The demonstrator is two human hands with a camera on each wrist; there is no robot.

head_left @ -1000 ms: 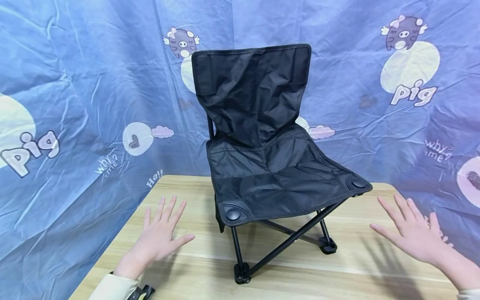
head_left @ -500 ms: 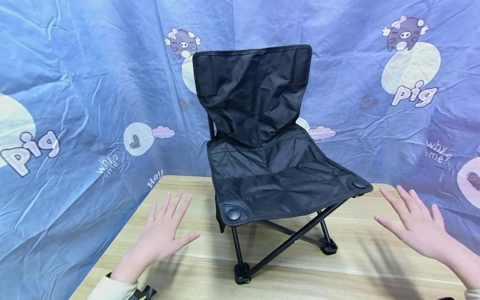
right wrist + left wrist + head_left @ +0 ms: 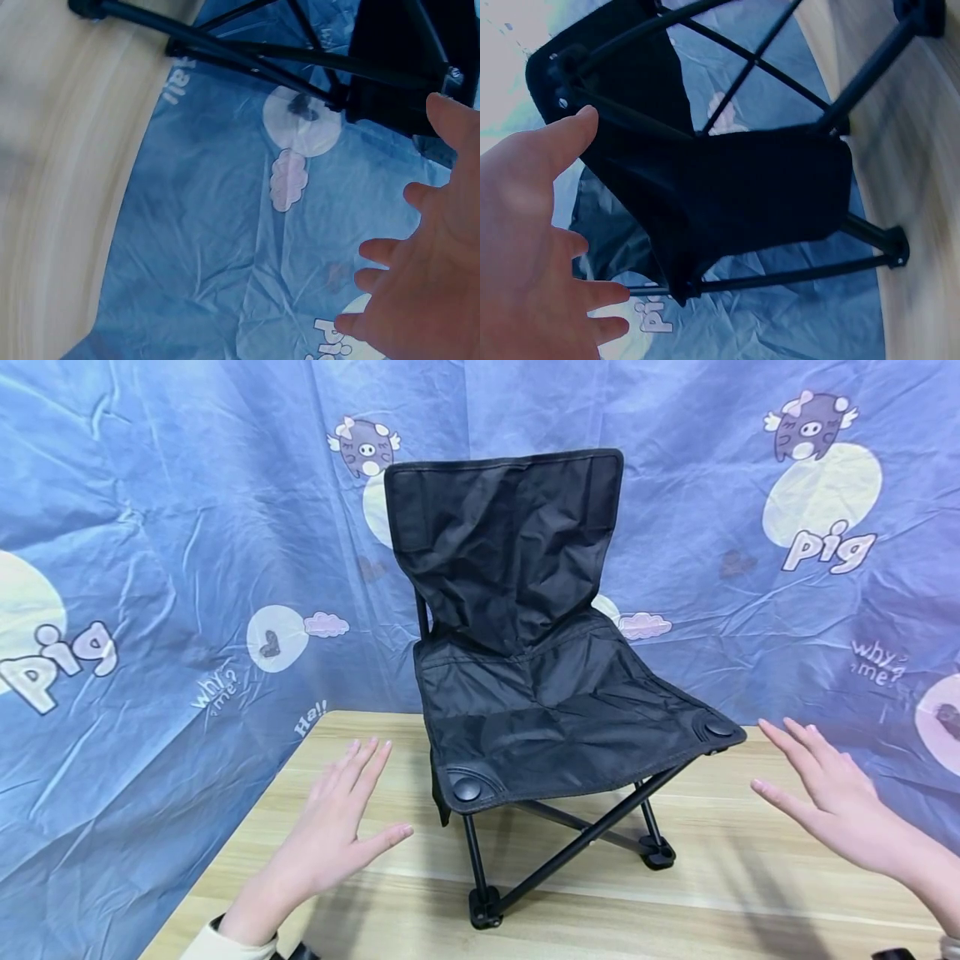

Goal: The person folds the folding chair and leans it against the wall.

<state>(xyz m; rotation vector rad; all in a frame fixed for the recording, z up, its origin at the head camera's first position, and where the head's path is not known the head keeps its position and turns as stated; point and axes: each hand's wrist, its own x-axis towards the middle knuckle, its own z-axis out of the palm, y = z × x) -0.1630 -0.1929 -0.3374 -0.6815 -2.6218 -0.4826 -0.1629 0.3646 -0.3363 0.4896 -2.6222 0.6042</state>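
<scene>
I am observing the folding chair (image 3: 551,693) standing upright mid-table (image 3: 390,893). The left hand (image 3: 326,831) and right hand (image 3: 840,806) are flanking it, fingers extended, holding nothing; I am anticipating possible tipping from one-sided contact.

Pale wood-grain table (image 3: 405,902); behind it, wrinkled blue cloth (image 3: 187,518) printed with pigs (image 3: 808,431), clouds (image 3: 326,624), lettering (image 3: 801,551).
</scene>
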